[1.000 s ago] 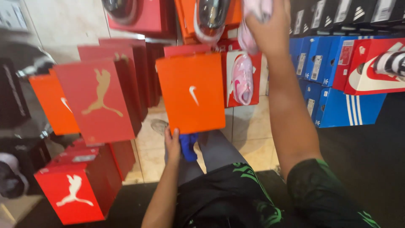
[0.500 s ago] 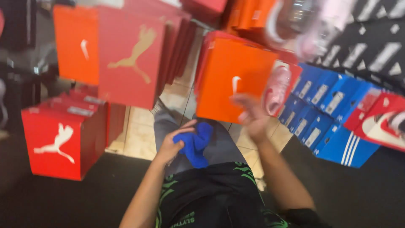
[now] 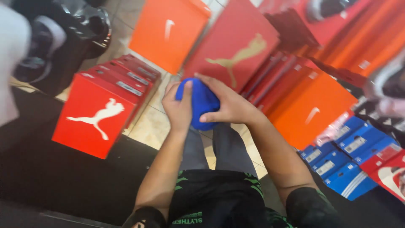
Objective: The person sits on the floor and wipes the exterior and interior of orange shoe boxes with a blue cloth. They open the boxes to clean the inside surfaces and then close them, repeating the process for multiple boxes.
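Tiled floor (image 3: 147, 126) hemmed by shoe boxes: both hands now meet at knee height, left hand (image 3: 179, 107) and right hand (image 3: 230, 105) each curled around the blue cloth (image 3: 201, 103), where before only the left gripped it, bundle bunched, no clear long axis, red boxes (image 3: 101, 114) beyond.

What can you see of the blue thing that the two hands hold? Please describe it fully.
The blue thing looks soft, like a bunched cloth, of one plain deep blue, with no print to be seen. It is rounded into a lump. The left hand grips its left side, and the right hand wraps its top and right side. It is held above the person's grey-trousered legs, before red and orange boxes.
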